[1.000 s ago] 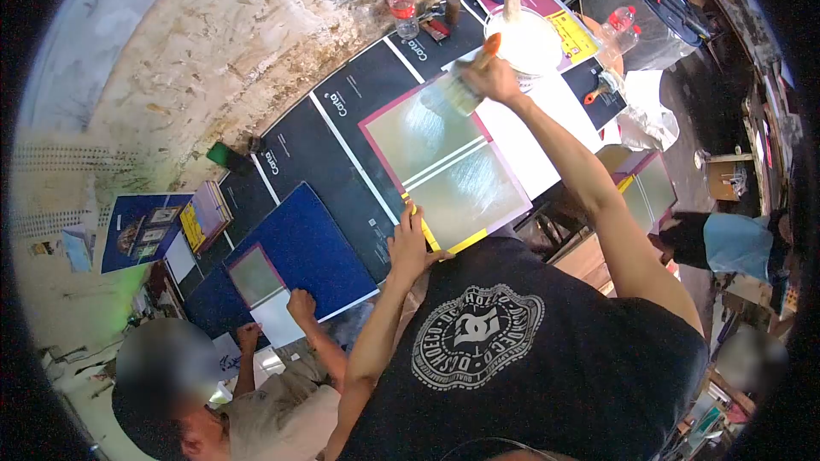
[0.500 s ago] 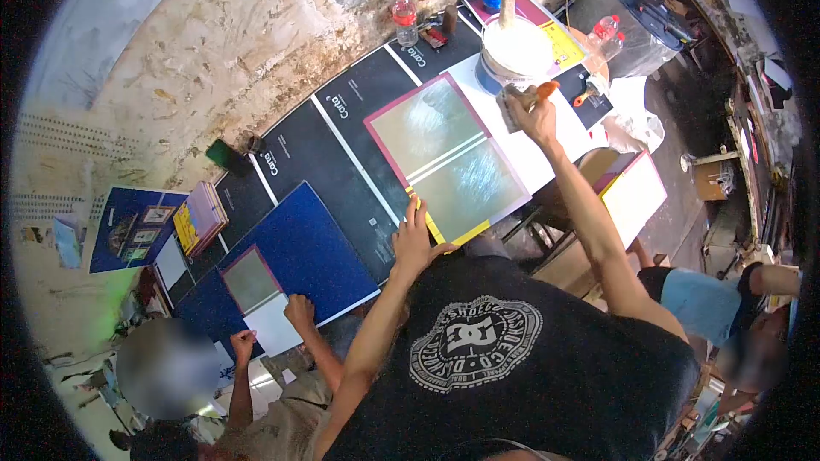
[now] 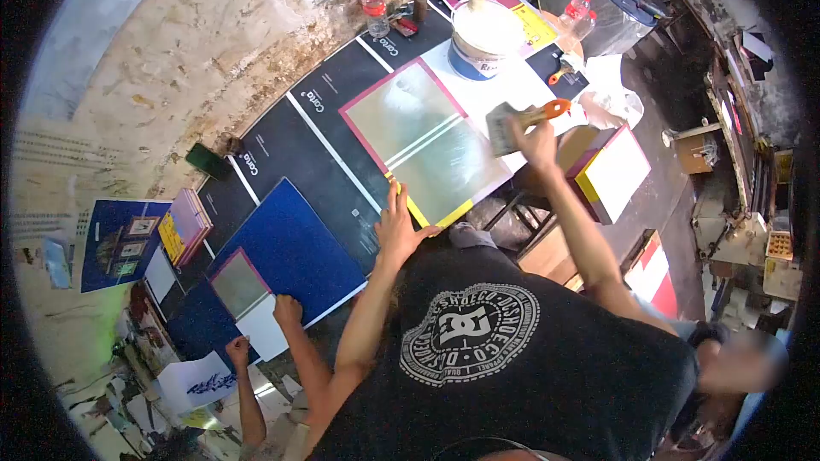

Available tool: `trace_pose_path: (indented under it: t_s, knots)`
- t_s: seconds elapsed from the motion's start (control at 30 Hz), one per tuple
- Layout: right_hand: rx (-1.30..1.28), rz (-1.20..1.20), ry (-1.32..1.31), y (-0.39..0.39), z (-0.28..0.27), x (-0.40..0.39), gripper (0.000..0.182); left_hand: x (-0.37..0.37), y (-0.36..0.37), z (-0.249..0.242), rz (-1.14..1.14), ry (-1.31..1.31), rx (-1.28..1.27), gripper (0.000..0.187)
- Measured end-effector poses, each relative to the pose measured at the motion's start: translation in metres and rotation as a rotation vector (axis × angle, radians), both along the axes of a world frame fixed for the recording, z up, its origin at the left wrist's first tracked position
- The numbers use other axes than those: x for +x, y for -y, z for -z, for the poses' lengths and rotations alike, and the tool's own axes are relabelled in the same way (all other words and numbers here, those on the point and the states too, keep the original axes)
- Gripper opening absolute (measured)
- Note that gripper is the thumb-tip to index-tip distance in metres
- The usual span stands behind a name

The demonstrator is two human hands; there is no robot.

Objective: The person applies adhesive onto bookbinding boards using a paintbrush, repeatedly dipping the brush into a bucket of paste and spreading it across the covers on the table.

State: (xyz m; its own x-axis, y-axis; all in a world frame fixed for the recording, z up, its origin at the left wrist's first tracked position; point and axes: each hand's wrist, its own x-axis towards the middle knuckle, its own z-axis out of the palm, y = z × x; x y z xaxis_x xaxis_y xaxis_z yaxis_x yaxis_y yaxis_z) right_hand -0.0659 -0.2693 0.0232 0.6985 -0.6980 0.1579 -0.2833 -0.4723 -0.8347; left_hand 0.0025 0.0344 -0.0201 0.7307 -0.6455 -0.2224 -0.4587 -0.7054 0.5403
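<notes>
My right hand point(image 3: 536, 145) grips a wide flat paintbrush point(image 3: 498, 130) by its orange handle. The brush is over the right edge of a cover sheet point(image 3: 408, 119) with grey-green panels, pink and yellow borders and white strips across its middle. Glossy patches show on the panels. At the sheet's near left corner rests my left hand point(image 3: 400, 226), fingers spread against the yellow border. Beyond the brush, a white bucket point(image 3: 475, 64) of white stuff stands on the table with a wooden stick upright in it. White paper point(image 3: 478, 96) lies under the sheet's right side.
On the left, a co-worker's hands point(image 3: 288, 311) are at a small grey panel on a blue board point(image 3: 295, 230). Along the wall stand a plastic bottle point(image 3: 375, 10) and a stack of books point(image 3: 186, 224). Another brush point(image 3: 561, 70) lies right of the bucket; a box point(image 3: 611, 172) stands at right.
The view has shifted. My right hand has brought the brush away from the bucket's foot, nearer to me along the sheet's right edge. My left hand keeps its place at the corner.
</notes>
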Motion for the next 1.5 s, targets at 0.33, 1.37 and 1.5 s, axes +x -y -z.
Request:
trace_pose_path:
  t_s: [0.33, 1.37, 1.5]
  knots:
    - [-0.184, 0.047, -0.426, 0.016, 0.013, -0.06, 0.028, -0.007, -0.005, 0.002, 0.03, 0.018, 0.016, 0.119]
    - [-0.095, -1.122, -0.145, 0.05, -0.008, 0.166, 0.032, -0.002, 0.014, -0.014, -0.054, -0.169, 0.141, 0.119]
    - [-0.251, -0.972, -0.159, 0.091, 0.03, 0.233, 0.031, -0.005, 0.011, -0.007, -0.051, -0.108, 0.098, 0.118]
